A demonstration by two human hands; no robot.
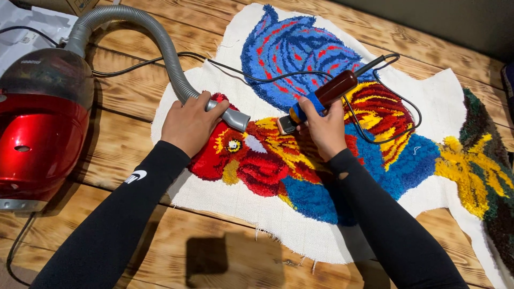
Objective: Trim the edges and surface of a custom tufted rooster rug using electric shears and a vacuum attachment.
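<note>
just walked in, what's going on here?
A person is working on a tufted rooster rug spread on a wooden table. The left hand holds a grey vacuum hose with its nozzle on the rooster's head. The right hand grips a corded trimmer, tip on the pile just beside the nozzle. The red vacuum sits at the left.

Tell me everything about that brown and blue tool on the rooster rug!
The corded trimming tool has a glossy reddish-brown handle, a blue band and a small dark head. It slants down to the left, head on the yellow tufts of the rooster rug. The right hand holds it near the head. Its black cord loops across the rug.
</note>
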